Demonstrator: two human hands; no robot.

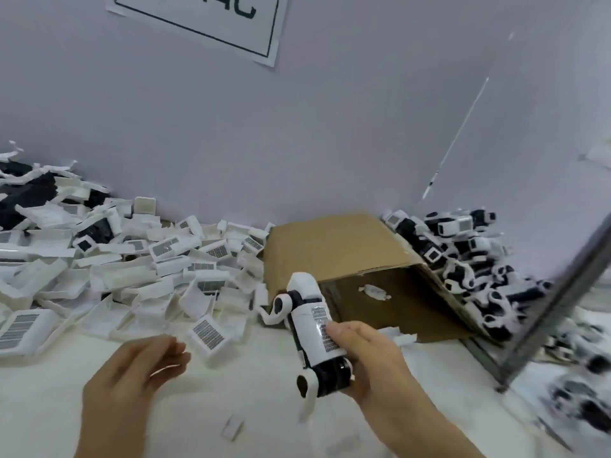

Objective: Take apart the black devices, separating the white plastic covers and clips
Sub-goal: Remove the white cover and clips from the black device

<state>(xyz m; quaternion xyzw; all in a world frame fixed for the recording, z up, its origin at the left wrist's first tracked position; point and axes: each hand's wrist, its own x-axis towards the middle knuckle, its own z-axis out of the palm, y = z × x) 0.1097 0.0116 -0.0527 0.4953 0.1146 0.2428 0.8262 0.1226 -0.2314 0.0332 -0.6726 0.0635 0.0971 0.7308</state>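
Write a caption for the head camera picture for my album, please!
Right hand grips a black-and-white device, left hand open, between a pile of white covers and a cardboard box.

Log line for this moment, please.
right hand: grips device, cover on | left hand: open, empty | cardboard box: behind device | white covers pile: left

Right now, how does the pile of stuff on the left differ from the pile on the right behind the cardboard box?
The left pile is mostly flat white covers, many with barcode labels; the right pile is chunkier black-and-white devices, seemingly whole. The left pile spreads wide over the table; the right pile is smaller, wedged between the cardboard box and wall. Both lie loosely heaped.
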